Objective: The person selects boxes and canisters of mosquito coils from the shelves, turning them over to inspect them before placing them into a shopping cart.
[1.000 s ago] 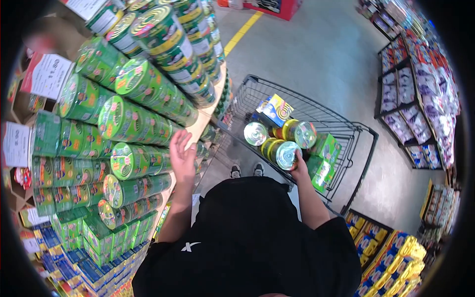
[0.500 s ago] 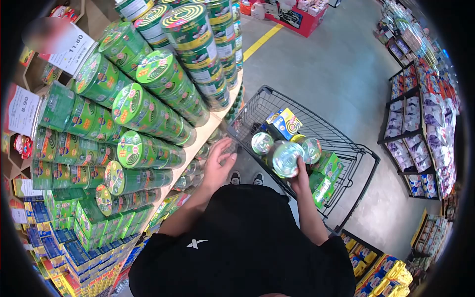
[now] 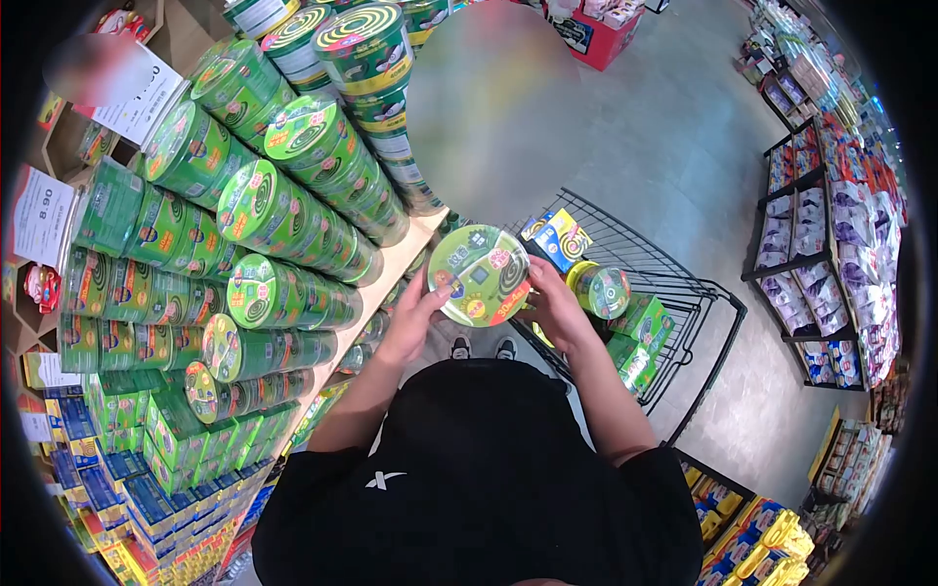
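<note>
A round green tub (image 3: 478, 274) with a coil picture and an orange patch on its lid is held between both hands in front of my chest. My left hand (image 3: 413, 317) grips its left edge, thumb on the lid. On the right edge my right hand (image 3: 560, 303) is closed round it. Just beyond my right hand, the black wire cart (image 3: 699, 342) holds a blue and yellow box (image 3: 555, 237), a round tub (image 3: 600, 292) and green boxes (image 3: 642, 332). The tub partly hides the cart's near corner.
Stacked green tubs (image 3: 298, 213) fill the wooden display shelf (image 3: 404, 244) on the left, with price signs (image 3: 41, 215) beside them. Dark shelving with packets (image 3: 816, 273) lines the right. A blurred patch covers the upper middle. Yellow packs (image 3: 757, 537) lie at lower right.
My right hand has brought a tub from over the cart to the middle, its lid now facing me. My left hand, previously empty, has taken hold of it. A blurred patch now covers the cart's far end.
</note>
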### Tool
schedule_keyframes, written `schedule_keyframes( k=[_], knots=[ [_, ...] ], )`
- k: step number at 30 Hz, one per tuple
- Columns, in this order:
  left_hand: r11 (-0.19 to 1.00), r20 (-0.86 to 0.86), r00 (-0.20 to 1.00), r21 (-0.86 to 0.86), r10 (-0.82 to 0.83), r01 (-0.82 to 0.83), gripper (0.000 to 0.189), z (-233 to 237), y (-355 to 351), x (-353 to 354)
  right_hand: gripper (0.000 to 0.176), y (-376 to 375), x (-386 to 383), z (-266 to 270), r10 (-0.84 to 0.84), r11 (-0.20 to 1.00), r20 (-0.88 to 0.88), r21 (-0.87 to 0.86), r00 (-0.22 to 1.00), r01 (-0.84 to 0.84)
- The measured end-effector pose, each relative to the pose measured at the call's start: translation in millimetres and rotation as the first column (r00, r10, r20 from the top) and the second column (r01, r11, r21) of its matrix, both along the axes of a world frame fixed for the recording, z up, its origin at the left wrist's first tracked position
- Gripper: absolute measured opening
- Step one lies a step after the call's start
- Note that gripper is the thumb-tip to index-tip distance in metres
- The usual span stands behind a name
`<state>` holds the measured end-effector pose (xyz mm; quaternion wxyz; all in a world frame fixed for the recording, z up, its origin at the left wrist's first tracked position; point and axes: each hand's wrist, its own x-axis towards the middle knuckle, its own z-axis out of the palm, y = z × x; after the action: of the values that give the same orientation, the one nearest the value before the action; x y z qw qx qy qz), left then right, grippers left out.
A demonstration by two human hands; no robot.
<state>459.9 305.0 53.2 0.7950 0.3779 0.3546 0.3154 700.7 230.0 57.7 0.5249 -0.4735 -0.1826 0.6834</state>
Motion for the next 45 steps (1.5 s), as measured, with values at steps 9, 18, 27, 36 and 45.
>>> schedule_keyframes(
  k=[9,18,27,36,45],
  knots=[
    [0.941,-0.017,0.985,0.300,0.173,-0.160,0.070,23.5,-5.5,6.4,0.064,19.3,-19.5,11.7,-0.008,0.999,0.009,0.043,1.000,0.007],
    [0.927,0.159,0.917,0.026,0.366,-0.375,0.046,124.1,45.6,-36.0,0.063,21.1,-21.4,40.5,0.056,0.959,0.022,0.278,0.998,-0.060],
    [0.764,0.263,0.771,0.153,0.580,-0.627,0.049,146.3,44.8,-80.0,0.049,1.7,-4.6,-9.9,0.017,0.999,0.014,0.041,1.000,-0.018],
    [0.914,0.125,0.909,0.027,0.398,-0.405,0.047,54.3,-5.3,-52.4,0.047,8.0,-34.8,-26.6,0.220,0.966,0.220,0.086,0.951,-0.243],
    [0.912,-0.015,0.915,-0.076,0.403,-0.403,0.051,17.5,-28.5,-59.4,0.070,-63.6,11.5,-225.9,0.541,0.841,0.825,-0.525,0.163,-0.131]
  ],
)
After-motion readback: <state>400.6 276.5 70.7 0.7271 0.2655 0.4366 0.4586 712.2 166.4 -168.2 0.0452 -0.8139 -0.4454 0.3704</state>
